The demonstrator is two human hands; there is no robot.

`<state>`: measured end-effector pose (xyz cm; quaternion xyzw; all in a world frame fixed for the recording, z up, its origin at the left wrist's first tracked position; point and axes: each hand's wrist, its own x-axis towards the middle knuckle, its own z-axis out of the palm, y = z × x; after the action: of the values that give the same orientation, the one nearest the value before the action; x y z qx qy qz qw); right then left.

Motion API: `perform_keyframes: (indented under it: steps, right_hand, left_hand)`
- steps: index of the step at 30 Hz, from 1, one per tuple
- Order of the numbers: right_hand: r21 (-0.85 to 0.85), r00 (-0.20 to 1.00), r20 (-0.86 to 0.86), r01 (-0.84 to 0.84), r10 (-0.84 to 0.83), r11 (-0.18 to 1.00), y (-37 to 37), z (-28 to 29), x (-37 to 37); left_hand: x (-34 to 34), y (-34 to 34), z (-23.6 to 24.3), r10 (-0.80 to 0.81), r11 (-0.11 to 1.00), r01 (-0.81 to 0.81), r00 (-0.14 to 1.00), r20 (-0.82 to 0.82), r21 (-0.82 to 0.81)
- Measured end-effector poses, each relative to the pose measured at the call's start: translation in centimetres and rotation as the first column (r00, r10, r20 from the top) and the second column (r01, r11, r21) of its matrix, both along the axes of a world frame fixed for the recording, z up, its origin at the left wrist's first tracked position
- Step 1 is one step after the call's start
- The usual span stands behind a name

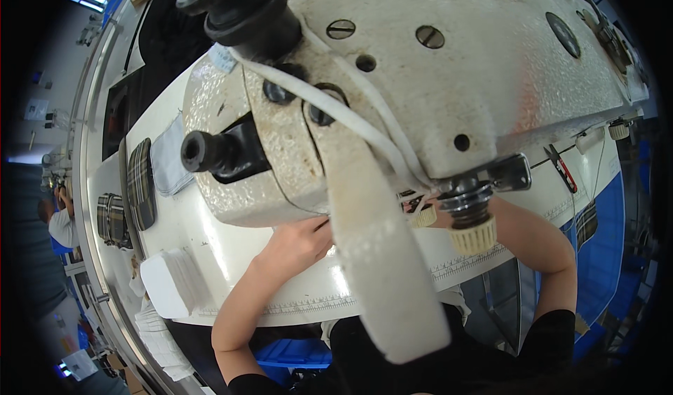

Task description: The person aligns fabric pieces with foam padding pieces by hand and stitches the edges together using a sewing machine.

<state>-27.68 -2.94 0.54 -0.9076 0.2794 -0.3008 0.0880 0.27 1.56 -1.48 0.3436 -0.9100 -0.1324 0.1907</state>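
A cream-coloured sewing machine head (434, 93) fills the upper middle of the view and covers the sewing area. My left hand (298, 246) rests low over the white table (294, 293), its fingers passing out of sight beneath the machine head. From the right, my right forearm (536, 237) reaches in behind the tension knob (473, 237). Only a sliver of my right hand (443, 218) shows there, and its fingers are hidden. Whatever lies under the needle is covered by the machine and by the pale strap-like lever (385, 283) hanging in front.
On the left sit a stack of white cut pieces (167, 283), folded plaid fabric pieces (141, 185) and a pale cloth (170, 158). Red-handled thread snips (563, 169) lie to the right. A blue bin (294, 353) is below the table. Far left, another person (63, 223) is at work.
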Motion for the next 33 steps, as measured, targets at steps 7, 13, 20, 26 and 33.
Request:
perform_keyframes:
  steps: [7, 13, 20, 26, 33]
  right_hand:
    - [0.064, 0.999, -0.049, 0.022, -0.018, 0.998, 0.5, -0.5, -0.2]
    - [0.102, 1.000, 0.013, 0.011, -0.012, 0.995, 0.4, -0.4, 0.0]
    - [0.080, 1.000, 0.021, 0.019, -0.021, 0.997, 0.1, 0.0, 0.2]
    - [0.089, 1.000, 0.022, 0.017, -0.019, 0.996, 0.2, 0.0, 0.1]
    - [0.086, 1.000, 0.019, -0.002, 0.000, 0.996, 0.1, 0.2, 0.1]
  left_hand:
    - [1.9, -1.0, -0.7, 0.158, 0.868, -0.201, 0.979, 0.130, 0.454]
    - [1.5, -2.5, 0.1, 0.216, 0.918, -0.247, 0.968, 0.131, 0.311]
    - [0.8, -2.0, 0.5, 0.213, 0.939, -0.245, 0.965, 0.152, 0.243]
    - [-1.7, 1.0, 2.5, 0.124, 0.975, -0.142, 0.986, 0.109, 0.174]
    - [-2.5, 1.6, 3.4, -0.113, 0.994, 0.112, 0.992, -0.058, -0.011]
